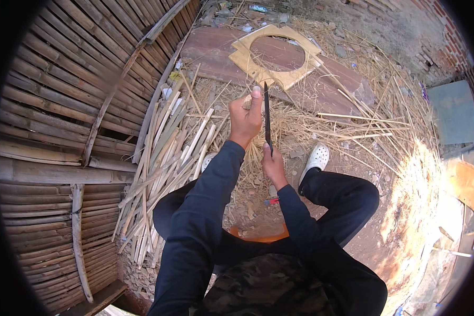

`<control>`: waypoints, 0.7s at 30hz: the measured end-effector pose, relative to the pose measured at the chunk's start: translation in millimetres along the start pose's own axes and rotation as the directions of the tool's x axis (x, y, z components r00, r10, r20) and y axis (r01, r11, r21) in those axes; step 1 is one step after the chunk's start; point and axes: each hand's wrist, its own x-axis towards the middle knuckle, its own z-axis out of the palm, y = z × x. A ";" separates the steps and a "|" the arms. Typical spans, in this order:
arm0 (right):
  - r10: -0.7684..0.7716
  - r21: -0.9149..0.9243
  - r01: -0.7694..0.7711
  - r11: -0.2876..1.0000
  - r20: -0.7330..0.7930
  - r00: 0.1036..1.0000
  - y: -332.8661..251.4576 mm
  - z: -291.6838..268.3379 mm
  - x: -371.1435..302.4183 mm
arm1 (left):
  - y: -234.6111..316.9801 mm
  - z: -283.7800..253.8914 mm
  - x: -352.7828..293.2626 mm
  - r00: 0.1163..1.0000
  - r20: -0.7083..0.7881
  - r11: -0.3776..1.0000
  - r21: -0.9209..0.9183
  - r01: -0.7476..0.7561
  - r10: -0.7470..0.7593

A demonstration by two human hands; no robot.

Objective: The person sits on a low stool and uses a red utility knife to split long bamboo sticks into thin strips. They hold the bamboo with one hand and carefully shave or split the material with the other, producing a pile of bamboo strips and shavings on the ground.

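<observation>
Over straw-littered ground (pixel 250 208), just nearside of the cut-out board (pixel 288 80), a dark blade (pixel 267 113) is gripped by its near end in the right hand (pixel 273 167), apparently for control, while the left hand (pixel 243 121) is held curled, contents unclear.

We hold both arms (pixel 199 208) forward: left hand (pixel 245 117) farther out, curled, thumb (pixel 256 96) pointing ahead; right hand (pixel 273 166) nearer, gripping firmly.
</observation>
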 end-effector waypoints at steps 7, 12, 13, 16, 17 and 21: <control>-0.063 -0.523 -0.003 0.852 -0.108 0.992 121.8 24.2 -27.3 | 4.4 1.9 -3.3 0.999 -0.011 0.999 0.012 0.044 -0.044; 0.101 -0.535 -0.078 0.841 0.013 0.995 181.2 11.9 3.0 | -14.5 -3.4 -2.5 0.994 0.017 0.991 -0.086 0.105 -0.104; 0.393 -0.149 -0.371 0.917 0.175 0.903 168.7 6.4 14.4 | -15.8 -4.0 0.8 0.995 0.024 0.993 -0.070 0.094 -0.092; 0.579 0.368 -0.845 0.389 0.616 0.535 128.0 -13.4 8.0 | -18.4 -7.7 -4.0 0.998 0.030 0.998 -0.033 0.061 -0.060; 0.626 0.342 -0.814 0.470 0.521 0.581 99.2 -10.2 8.8 | -14.9 -7.6 -1.1 0.998 0.028 0.998 -0.029 0.056 -0.055; 0.285 -0.098 -0.280 0.955 0.035 0.958 41.7 4.9 3.0 | -12.8 -4.2 -3.1 0.999 0.029 0.999 -0.039 0.026 -0.025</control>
